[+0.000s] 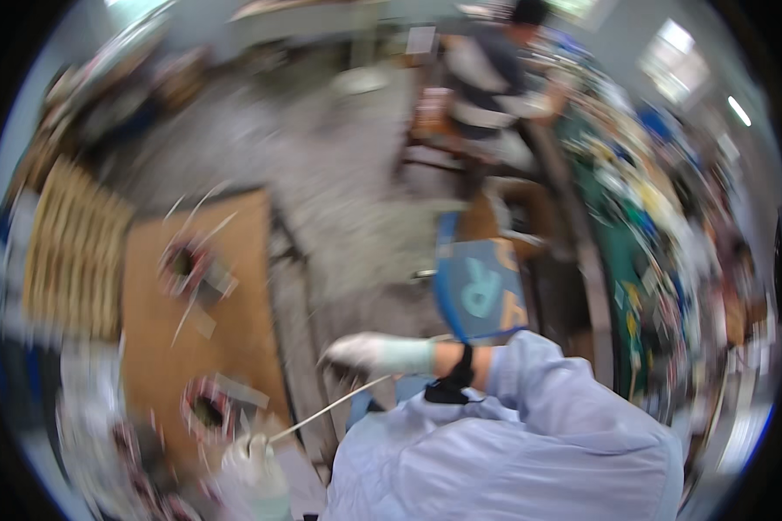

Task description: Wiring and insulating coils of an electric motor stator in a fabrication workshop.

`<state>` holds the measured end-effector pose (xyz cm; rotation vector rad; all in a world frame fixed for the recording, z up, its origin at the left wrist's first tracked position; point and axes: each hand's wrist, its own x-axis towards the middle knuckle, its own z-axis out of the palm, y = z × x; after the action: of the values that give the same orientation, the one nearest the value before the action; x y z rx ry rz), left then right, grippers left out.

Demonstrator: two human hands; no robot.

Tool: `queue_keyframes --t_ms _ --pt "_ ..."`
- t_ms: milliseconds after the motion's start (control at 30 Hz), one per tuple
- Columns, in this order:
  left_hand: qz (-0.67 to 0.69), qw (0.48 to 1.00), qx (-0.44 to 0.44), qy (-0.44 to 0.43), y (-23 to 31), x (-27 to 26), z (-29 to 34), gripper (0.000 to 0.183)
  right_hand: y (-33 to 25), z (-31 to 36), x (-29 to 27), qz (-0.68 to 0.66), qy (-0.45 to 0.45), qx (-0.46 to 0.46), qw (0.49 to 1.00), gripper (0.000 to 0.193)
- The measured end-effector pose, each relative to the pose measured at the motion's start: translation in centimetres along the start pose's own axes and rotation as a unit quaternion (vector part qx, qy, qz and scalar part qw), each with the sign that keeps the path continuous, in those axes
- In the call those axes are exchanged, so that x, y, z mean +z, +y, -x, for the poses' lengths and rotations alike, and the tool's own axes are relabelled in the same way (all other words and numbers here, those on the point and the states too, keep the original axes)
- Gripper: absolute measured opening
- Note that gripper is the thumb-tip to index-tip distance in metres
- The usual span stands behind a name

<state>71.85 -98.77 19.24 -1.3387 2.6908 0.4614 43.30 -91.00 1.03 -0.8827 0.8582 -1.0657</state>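
Note:
My left hand [256, 464], in a white glove, is closed at the lower left, its fingertips around one end of a thin white cord [330, 406]. The cord slants up to the right and passes below my right wrist. My right hand [362, 352], in a white glove with a pale green cuff, reaches leftward across my front. Its fingers are smeared and partly hidden, with something dark under them that I cannot make out. Close to my left hand lies a reddish ring-shaped wound coil [208, 410] with pale tabs. A similar coil [185, 267] with loose white leads lies farther off.
Both coils rest on a brown board-topped table [152, 347]. A slatted wooden pallet [74, 252] stands to its left. Ahead is a blue-grey chair back [480, 291]. Along the right runs a cluttered green bench [601, 252], where another person [487, 78] sits far off.

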Motion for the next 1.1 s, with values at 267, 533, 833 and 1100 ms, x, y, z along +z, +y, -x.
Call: queue_keyframes --t_ms 267,533,833,1100 --pt "-0.041 0.905 0.422 -0.032 11.7 1.0 -17.7 0.02 -8.8 16.8 -3.8 -0.141 0.127 0.219 0.957 0.033" --pt "0.075 0.894 0.442 0.031 18.4 10.2 -8.9 0.048 6.3 41.0 1.3 -0.28 0.73 -0.037 0.623 0.025" --pt "0.103 0.918 0.382 -0.019 30.9 15.0 -2.5 0.041 -9.9 69.5 -26.0 -0.165 0.74 -0.17 0.629 0.029" --pt "0.056 0.96 0.275 -0.021 33.2 16.1 -1.1 0.037 7.5 55.1 -31.2 -0.312 0.416 -0.033 0.854 0.033"
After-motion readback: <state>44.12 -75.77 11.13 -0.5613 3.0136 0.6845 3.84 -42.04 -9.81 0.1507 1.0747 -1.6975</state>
